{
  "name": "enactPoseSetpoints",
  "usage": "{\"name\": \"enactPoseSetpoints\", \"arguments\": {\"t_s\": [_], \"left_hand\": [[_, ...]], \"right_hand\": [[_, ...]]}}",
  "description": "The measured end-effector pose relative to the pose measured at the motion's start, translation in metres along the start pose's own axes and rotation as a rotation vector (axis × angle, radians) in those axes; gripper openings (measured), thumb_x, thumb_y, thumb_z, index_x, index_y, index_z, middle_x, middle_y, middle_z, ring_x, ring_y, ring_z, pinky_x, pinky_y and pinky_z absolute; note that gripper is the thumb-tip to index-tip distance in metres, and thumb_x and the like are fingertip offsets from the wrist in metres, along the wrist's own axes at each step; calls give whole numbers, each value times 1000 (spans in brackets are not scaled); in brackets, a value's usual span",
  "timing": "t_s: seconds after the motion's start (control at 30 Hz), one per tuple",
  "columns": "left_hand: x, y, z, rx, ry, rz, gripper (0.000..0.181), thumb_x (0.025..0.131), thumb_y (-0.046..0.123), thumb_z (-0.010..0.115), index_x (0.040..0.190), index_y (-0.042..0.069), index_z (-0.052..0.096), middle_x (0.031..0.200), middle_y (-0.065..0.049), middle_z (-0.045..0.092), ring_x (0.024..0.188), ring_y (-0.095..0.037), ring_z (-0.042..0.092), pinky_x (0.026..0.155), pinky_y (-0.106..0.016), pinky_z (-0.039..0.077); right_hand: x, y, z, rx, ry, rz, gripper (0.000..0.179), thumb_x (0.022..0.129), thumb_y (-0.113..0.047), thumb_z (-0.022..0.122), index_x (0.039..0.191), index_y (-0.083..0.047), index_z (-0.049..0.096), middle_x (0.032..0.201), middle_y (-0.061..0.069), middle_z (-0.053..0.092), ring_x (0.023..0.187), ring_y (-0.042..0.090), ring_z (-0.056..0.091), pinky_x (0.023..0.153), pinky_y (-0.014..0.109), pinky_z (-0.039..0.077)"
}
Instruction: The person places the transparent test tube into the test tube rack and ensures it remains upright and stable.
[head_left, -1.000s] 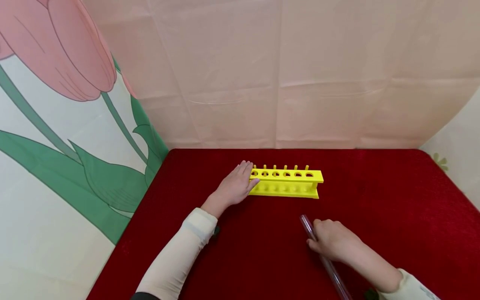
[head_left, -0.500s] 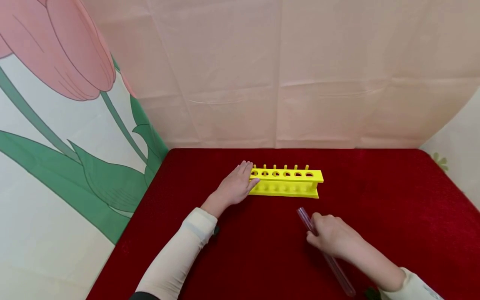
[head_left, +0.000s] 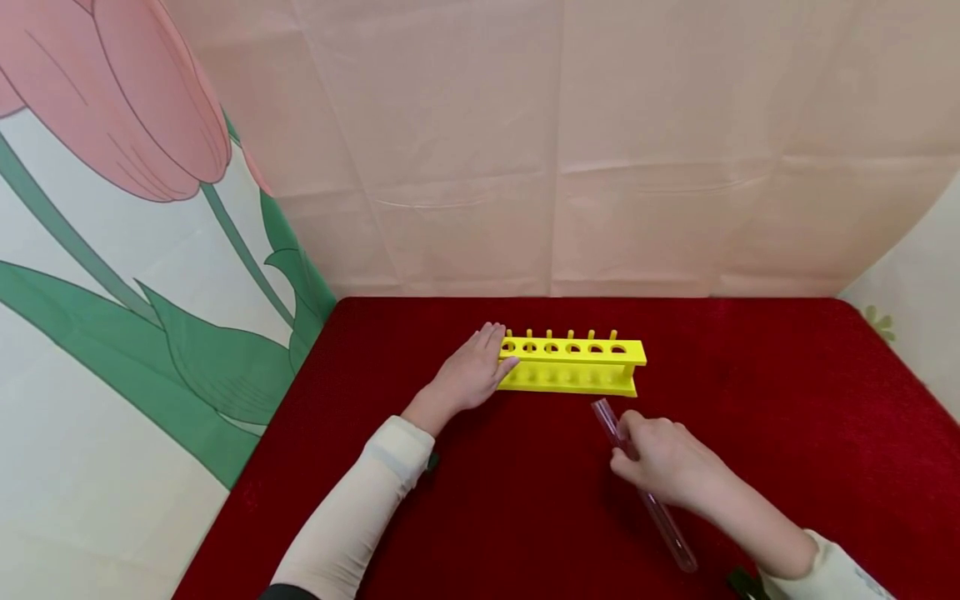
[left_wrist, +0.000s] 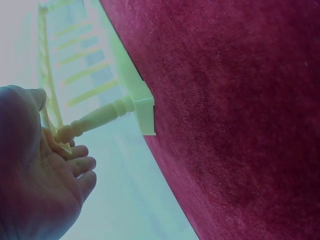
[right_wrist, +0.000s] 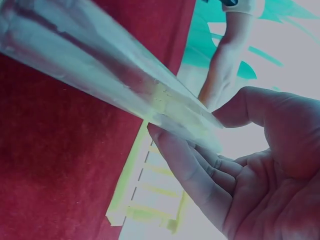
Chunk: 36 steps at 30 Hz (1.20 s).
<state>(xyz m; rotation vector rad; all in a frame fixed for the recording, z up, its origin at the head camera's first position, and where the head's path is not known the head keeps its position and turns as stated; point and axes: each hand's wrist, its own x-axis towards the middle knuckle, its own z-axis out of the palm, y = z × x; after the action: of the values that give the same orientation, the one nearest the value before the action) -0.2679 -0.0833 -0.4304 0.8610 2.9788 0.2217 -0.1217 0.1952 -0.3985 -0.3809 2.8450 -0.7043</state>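
A yellow test tube rack (head_left: 572, 354) stands upright on the red cloth, with a row of round holes on top and pegs along its back. My left hand (head_left: 470, 367) holds the rack's left end, thumb along the front edge; in the left wrist view the fingers (left_wrist: 82, 165) wrap the end of its top plate. To the right and nearer, my right hand (head_left: 663, 461) pinches a clear test tube (head_left: 670, 532) between thumb and fingers. The tube slants, its open end towards the rack and its rounded end towards me. It looms large in the right wrist view (right_wrist: 100, 65).
Red cloth (head_left: 787, 400) covers the table, which ends at a plain pinkish curtain (head_left: 637, 167) behind. On the left hangs a curtain with a large tulip print (head_left: 165, 108). A small dark object (head_left: 746, 583) shows beside the right sleeve.
My right hand has moved slightly forward with the test tube, bringing its open end closer to the rack and its rounded end into view. The left hand and rack have stayed put.
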Motion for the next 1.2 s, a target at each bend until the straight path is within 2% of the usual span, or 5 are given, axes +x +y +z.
{"name": "enactPoseSetpoints", "arguments": {"t_s": [0.23,0.4,0.63,1.03,1.2], "left_hand": [[-1,1,-1,-23,-6,-3,74,109,51,30,161,0,16,167,-15,22,156,-26,15,124,-36,21],[0,1,-2,-24,-11,-6,74,109,52,29,161,2,15,167,-14,21,156,-26,14,125,-37,20],[-2,1,-2,-19,11,7,73,109,50,30,161,0,16,166,-15,23,156,-27,16,125,-36,18],[0,-1,2,22,8,10,74,109,50,30,161,1,14,168,-14,19,157,-26,12,126,-35,13],[1,-1,1,48,19,16,74,109,50,31,161,1,14,168,-14,19,156,-28,15,126,-36,14]], "right_hand": [[0,-3,-7,19,34,-25,18,92,-18,67,102,-6,59,65,-3,53,50,10,46,44,25,40],[2,-7,-14,24,42,-32,23,93,-20,67,108,-4,60,73,-2,59,53,10,49,47,25,43],[7,-14,-23,26,105,-47,22,93,-18,65,109,-4,60,81,-1,65,57,9,53,50,24,48],[13,-17,-29,32,227,-86,15,92,-15,65,102,-8,57,74,-2,59,54,11,43,45,25,37],[17,-19,-33,41,254,-91,16,91,-14,65,103,-5,58,78,1,62,58,13,45,47,24,39]]}}
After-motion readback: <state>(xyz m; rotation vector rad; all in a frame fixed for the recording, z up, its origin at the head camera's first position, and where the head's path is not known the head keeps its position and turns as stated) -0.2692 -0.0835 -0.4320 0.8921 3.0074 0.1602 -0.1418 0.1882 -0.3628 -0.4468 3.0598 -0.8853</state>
